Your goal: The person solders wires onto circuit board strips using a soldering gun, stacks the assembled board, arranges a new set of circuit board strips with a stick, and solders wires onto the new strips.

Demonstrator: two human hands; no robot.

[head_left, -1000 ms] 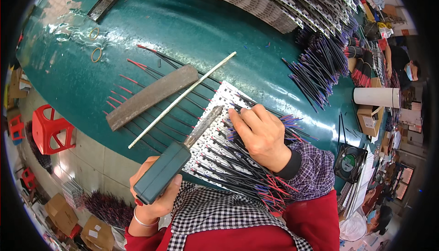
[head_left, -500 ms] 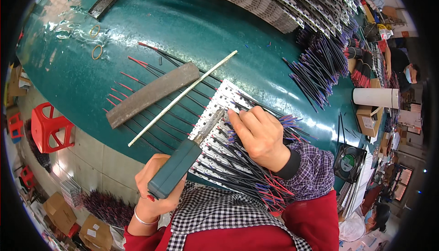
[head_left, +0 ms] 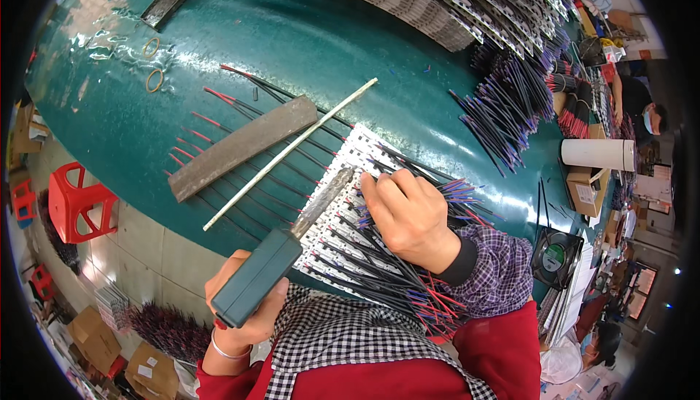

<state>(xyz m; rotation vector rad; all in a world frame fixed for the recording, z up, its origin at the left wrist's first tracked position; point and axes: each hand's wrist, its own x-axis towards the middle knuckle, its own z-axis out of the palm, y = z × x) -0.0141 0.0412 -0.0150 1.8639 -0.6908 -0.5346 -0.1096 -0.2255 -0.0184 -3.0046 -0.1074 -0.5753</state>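
My left hand [head_left: 251, 301] is wrapped round the boxy green handle of a soldering iron [head_left: 255, 276]. Its metal tip points up and right, over a white panel of small circuit boards [head_left: 332, 199] and close to my right fingertips. Above the panel's right part, my right hand [head_left: 412, 218] is closed in a pinch; whatever lies between the fingers is hidden. Black and red wires [head_left: 364, 254] with blue or red ends lie across the panel and under that hand. More wires [head_left: 281, 185] stretch from the panel's left edge.
A grey bar [head_left: 244, 148] and a pale thin stick [head_left: 292, 153] lie across the left wires. Stacked panels [head_left: 408, 6] and a heap of wires [head_left: 510, 108] are at the far side. A small fan [head_left: 555, 258] stands on the right, red stools [head_left: 76, 203] on the left floor.
The soldering iron has drawn back toward the lower left with my left hand, its tip farther from my right fingertips. My right hand has hardly moved.
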